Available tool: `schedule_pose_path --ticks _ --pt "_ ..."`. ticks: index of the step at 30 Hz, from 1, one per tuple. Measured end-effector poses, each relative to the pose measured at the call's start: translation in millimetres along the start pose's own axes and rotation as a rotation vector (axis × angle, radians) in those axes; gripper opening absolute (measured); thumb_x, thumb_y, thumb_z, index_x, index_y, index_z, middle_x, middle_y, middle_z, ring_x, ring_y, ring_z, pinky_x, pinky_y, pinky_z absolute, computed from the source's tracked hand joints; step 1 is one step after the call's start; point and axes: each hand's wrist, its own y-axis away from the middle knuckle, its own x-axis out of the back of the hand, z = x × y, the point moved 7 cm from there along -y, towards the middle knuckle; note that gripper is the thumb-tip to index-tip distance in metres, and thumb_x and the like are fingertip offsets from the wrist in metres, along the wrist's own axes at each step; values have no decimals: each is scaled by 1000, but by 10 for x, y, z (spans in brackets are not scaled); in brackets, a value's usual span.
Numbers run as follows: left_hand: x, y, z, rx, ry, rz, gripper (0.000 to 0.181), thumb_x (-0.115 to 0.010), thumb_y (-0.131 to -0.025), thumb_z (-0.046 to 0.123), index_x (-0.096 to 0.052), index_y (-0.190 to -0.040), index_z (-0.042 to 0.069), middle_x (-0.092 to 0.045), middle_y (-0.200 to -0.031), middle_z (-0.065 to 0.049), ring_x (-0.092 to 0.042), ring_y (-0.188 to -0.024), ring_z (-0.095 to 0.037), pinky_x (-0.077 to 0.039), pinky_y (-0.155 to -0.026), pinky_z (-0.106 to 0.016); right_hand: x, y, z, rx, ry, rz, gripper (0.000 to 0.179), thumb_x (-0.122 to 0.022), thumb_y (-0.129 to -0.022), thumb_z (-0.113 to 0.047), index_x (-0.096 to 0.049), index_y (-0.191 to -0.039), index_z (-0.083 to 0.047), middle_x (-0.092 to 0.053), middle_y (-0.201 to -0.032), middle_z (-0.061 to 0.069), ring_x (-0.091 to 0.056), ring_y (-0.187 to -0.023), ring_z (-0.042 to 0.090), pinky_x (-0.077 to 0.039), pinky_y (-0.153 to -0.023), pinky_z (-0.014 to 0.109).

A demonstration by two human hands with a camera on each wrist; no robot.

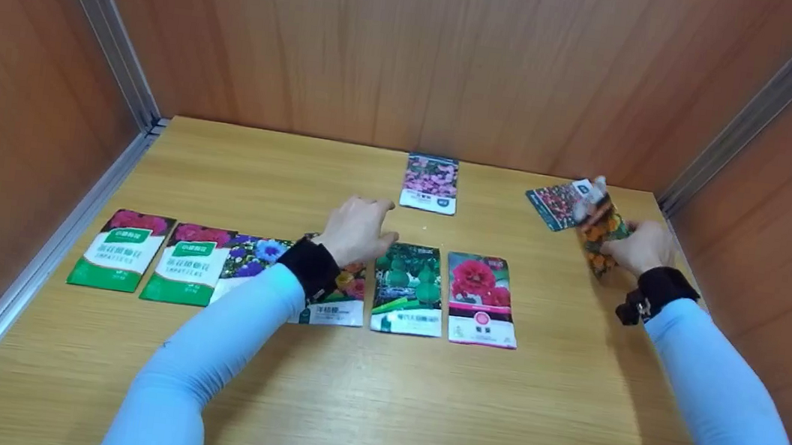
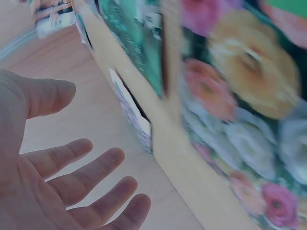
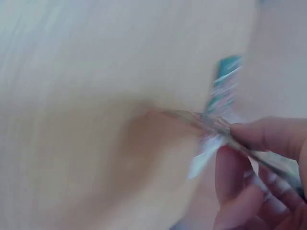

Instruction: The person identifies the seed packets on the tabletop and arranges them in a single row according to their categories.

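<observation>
My right hand (image 1: 644, 247) pinches a flower seed packet (image 1: 598, 240) with orange blooms at the far right, raised off the table. In the right wrist view the thumb and fingers (image 3: 235, 167) grip this packet, seen nearly edge-on and blurred. Partly behind it lies a tilted seed packet (image 1: 555, 203) with small reddish flowers. My left hand (image 1: 357, 231) hovers, fingers spread, above the row, between a multicoloured flower packet (image 1: 336, 312) and a green packet (image 1: 408, 292). The left wrist view shows the left hand (image 2: 81, 187) holding nothing.
A pink flower packet (image 1: 431, 181) lies alone near the back wall (image 1: 417, 51). In the front row are two green-and-white packets (image 1: 122, 249), a blue flower packet (image 1: 260, 255) partly under the left arm, and a red flower packet (image 1: 483, 301). Side walls bound the table (image 1: 359, 399).
</observation>
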Motion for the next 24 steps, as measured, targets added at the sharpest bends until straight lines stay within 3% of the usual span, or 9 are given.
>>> schedule_pose_path --ticks 3,7,15,17,20,24 --pt "33 -35 177 -41 -9 30 52 -61 -78 43 -52 -121 16 -60 -107 -5 -54 -94 -25 -46 -73 -42 106 109 -247 104 -26 58 55 -72 -67 -42 -63 -110 -8 -60 -103 15 -51 -93 32 -41 -75 46" --pt "96 -75 540 -113 -15 69 51 -61 -78 43 -50 -122 19 -58 -111 -1 -54 -95 -20 -44 -79 -36 160 289 -571 211 -75 49 50 -75 -64 -44 -69 -100 -11 -63 -95 10 -53 -86 25 -43 -69 40" --pt "196 -128 1399 -218 13 156 79 -61 -76 49 -23 -139 21 -40 -131 0 -35 -116 -18 -30 -96 -33 104 759 -1184 345 -112 -184 44 -77 -65 -38 -70 -97 -9 -62 -93 7 -51 -85 23 -45 -70 38" --pt "164 -156 1542 -228 22 130 76 -60 -77 50 -25 -139 22 -43 -129 1 -38 -112 -17 -30 -94 -33 87 855 -1309 384 -137 -231 37 -77 -65 -36 -71 -92 -11 -63 -90 5 -53 -81 22 -48 -67 36" --pt "42 -191 1625 -194 105 34 53 -59 -81 44 -42 -126 24 -55 -114 3 -49 -95 -12 -41 -83 -29 100 923 -1418 448 -222 -240 29 -78 -65 -33 -71 -86 -14 -66 -84 3 -57 -76 20 -51 -62 33" --pt "-156 -197 1586 -112 331 -90 24 -58 -85 31 -53 -107 25 -60 -91 9 -54 -75 -5 -46 -66 -25 152 885 -1367 439 -429 -223 30 -77 -66 -34 -69 -84 -11 -65 -84 5 -59 -76 19 -51 -59 31"
